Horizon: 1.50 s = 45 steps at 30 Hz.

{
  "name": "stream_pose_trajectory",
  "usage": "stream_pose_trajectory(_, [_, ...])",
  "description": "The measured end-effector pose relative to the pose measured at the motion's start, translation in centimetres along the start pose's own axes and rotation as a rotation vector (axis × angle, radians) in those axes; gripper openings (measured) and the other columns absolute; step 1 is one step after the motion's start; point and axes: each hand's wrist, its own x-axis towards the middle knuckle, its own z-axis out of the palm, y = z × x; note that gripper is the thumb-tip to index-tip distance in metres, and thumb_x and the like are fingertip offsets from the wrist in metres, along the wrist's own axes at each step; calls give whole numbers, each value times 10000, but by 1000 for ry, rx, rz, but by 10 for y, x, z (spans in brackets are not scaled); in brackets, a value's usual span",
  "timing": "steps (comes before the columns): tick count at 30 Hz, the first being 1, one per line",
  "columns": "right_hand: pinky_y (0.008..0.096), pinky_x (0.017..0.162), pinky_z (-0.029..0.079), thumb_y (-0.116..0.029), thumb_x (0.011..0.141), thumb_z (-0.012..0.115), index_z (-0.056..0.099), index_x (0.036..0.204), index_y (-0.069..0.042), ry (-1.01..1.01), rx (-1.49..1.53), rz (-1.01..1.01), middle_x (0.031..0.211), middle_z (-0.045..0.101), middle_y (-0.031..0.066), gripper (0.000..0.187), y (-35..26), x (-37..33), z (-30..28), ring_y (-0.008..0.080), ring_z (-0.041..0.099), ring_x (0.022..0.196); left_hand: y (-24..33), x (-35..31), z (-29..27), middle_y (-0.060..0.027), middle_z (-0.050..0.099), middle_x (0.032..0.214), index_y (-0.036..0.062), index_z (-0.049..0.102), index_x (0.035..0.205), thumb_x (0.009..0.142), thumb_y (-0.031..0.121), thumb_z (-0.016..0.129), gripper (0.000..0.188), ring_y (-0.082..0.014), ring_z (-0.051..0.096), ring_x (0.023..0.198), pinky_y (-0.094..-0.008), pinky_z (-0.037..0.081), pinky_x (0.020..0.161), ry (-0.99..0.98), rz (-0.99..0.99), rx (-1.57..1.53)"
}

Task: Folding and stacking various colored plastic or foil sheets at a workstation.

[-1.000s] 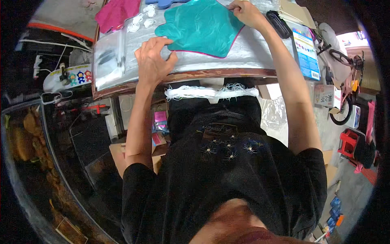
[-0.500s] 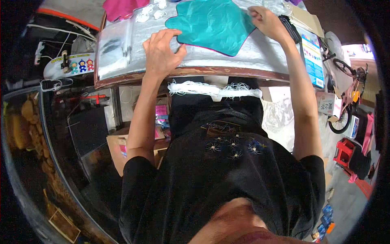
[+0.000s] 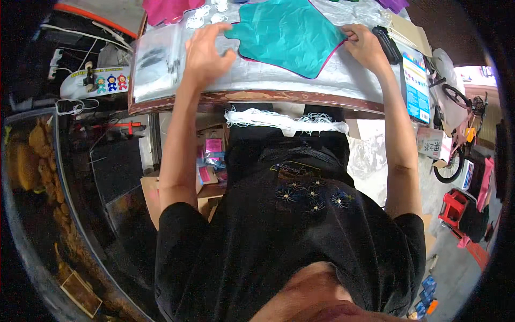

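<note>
A shiny teal piece of fabric point(image 3: 287, 37) with a dark pink edge lies flat on the table, wavy at its left side and coming to a point at the right. My right hand point(image 3: 366, 47) pinches that right point between thumb and fingers. Over by the wavy left side is my left hand point(image 3: 208, 56), its thumb spread from the fingers and nothing in its grasp. Its fingertips reach the fabric's upper left edge; whether they press on it I cannot tell.
The table point(image 3: 257, 86) has a worn brown edge. Around the fabric are a pink piece point(image 3: 169, 9), white string bundles point(image 3: 197, 20), clear plastic sleeves point(image 3: 155, 61), a black case point(image 3: 387, 45) and a blue-white package point(image 3: 416, 86). A white thread hank point(image 3: 284, 119) hangs below the edge.
My right hand, blurred before, is now steady at the fabric's right point, a little lower. My left hand has shifted slightly up, and its thumb is farther from the fabric. The view has tilted slightly.
</note>
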Motion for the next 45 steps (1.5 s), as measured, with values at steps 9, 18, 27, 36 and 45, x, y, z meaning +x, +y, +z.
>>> stream_pose_trajectory(9, [345,914,560,-43,841,701,680,1252,-15,-17,32,21,1119,704,170,413,-3,-1,1,247,696,988,-14,41,0,-90,668,1290,187,601,1334,818,212,705,527,-333,572,1239,-472,439,1074,-289,43,142])
stream_pose_trajectory(18, [337,887,561,-35,832,705,683,1242,-18,-37,35,27,1096,704,144,411,8,-5,-3,261,703,946,-25,46,13,-63,673,1288,172,627,1311,829,237,694,492,-309,585,1232,-488,412,1053,-272,86,52])
stream_pose_trajectory(27, [403,1036,491,64,881,577,662,1238,-66,5,53,-442,1231,636,141,389,-30,-16,9,341,621,1170,-21,52,11,-90,668,1284,140,669,1257,846,183,714,416,-323,618,1199,-435,483,1057,-286,153,90])
stream_pose_trajectory(36, [428,1081,466,79,860,555,639,1238,-78,-73,-32,-336,1299,591,130,418,-49,-32,7,353,577,1240,0,44,-4,-121,665,1278,103,693,1205,803,116,745,405,-328,612,1193,-409,487,1048,-362,404,-30])
stream_pose_trajectory(45, [433,1127,448,44,773,525,628,1290,-95,-133,41,-355,1327,590,123,545,-35,-25,10,334,569,1275,36,53,9,-122,677,1085,15,679,993,717,96,715,290,-325,620,1098,-439,483,993,-575,548,384])
